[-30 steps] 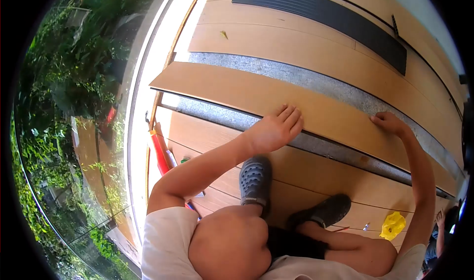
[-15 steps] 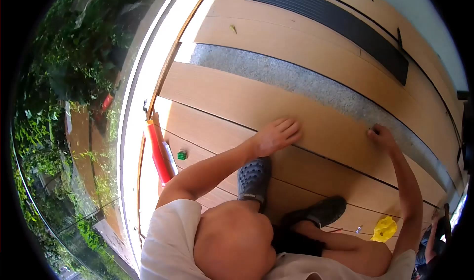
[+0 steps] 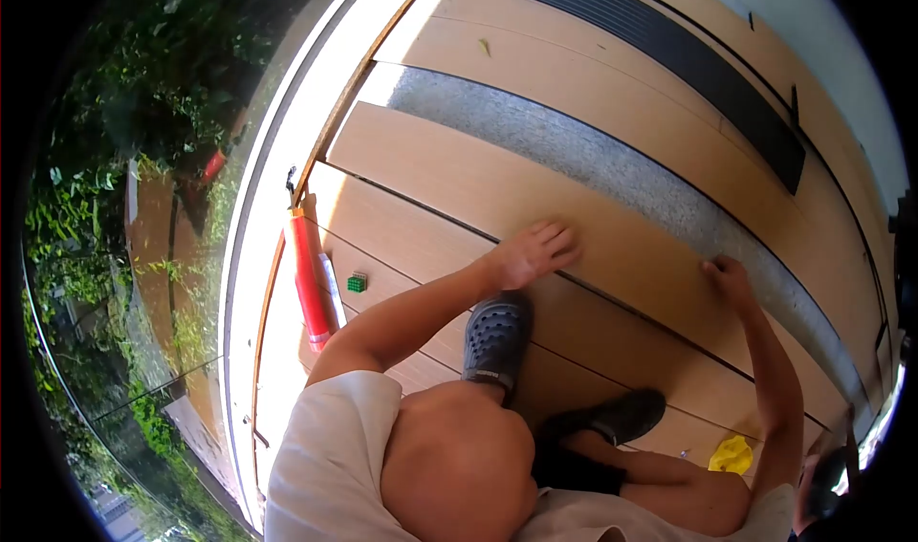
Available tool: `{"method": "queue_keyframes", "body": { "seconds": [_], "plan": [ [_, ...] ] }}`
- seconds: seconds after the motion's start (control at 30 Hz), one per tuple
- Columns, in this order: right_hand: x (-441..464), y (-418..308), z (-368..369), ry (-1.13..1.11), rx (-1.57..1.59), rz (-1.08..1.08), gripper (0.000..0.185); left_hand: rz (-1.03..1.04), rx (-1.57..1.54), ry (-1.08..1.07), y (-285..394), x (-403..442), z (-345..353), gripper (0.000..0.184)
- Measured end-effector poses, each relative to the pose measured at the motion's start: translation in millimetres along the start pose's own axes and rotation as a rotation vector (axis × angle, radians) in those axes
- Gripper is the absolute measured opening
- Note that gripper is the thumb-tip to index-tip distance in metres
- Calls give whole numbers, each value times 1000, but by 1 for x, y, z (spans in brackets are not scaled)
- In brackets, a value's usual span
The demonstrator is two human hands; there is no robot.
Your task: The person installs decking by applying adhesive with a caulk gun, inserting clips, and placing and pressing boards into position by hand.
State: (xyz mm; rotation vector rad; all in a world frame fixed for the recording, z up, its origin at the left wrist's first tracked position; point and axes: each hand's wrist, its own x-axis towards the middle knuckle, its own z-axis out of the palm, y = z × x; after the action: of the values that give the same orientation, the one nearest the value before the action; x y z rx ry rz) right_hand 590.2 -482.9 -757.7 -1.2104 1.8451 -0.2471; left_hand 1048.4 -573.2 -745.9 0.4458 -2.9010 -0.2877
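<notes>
A long tan plank (image 3: 449,164) lies across the floor in front of me, beside a strip of bare grey concrete (image 3: 535,126). My left hand (image 3: 535,253) rests on the plank's near part, fingers stretched out and holding nothing. Farther right, my right hand (image 3: 732,282) is curled at the plank's far edge, bordering the concrete. Its fingertips are partly hidden. A dark narrow gap (image 3: 421,204) separates this plank from the boards nearer me.
At the left lie a red caulking tube (image 3: 306,279), a white strip (image 3: 332,279) and a small green block (image 3: 357,282). A black ribbed panel (image 3: 669,59) lies on the far boards. Near my right arm is a yellow crumpled piece (image 3: 732,455). A glass pane (image 3: 143,255) stands left. Another person (image 3: 824,480) is partly visible lower right.
The view has turned slightly, so the floor appears shifted. Both hands stay at about the same parts of the plank, with the right fingers still curled at its edge.
</notes>
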Motion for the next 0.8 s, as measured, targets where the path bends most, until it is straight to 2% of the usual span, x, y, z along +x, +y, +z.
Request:
{"method": "queue_keyframes", "body": {
  "seconds": [0.13, 0.2, 0.27, 0.33, 0.37, 0.4, 0.5, 0.53, 0.57, 0.63, 0.73, 0.8],
  "plan": [
    [3, 5, 9, 8, -68, -12, 48, -9, -8, 17, 1, -9, 6, 50],
    [2, 6, 16, 1, -74, -5, 49, -41, 9, -99, 4, -11, 2, 51],
    [3, -4, 13, -35, -129, 30, 45, -75, -40, -98, 3, -12, 11, 53],
    [7, -2, 17, -114, 25, 145, 53, -97, -26, -147, 4, -4, -4, 56],
    [10, 3, 21, -63, -76, 56, 59, -134, -25, -168, 7, 2, -6, 58],
    [12, 10, 23, -4, -182, -27, 64, -141, -18, -92, 5, 0, 10, 56],
    [12, -3, 21, -2, -118, -89, 63, -164, 49, -91, -1, -13, 22, 48],
    [19, -4, 25, 5, -141, -88, 62, -138, 44, -112, -10, -20, 28, 47],
    [18, -11, 25, 36, -137, -81, 62, -103, 18, -37, -3, -10, 13, 41],
    [24, -21, 29, -38, -167, -76, 61, -114, -15, -70, -10, -15, 14, 42],
    [27, -22, 34, -25, -146, -114, 61, -133, -73, -129, -15, -18, 7, 46],
    [20, -23, 34, 12, -139, -109, 60, -132, -99, -15, -16, -9, 3, 36]
  ]
}}
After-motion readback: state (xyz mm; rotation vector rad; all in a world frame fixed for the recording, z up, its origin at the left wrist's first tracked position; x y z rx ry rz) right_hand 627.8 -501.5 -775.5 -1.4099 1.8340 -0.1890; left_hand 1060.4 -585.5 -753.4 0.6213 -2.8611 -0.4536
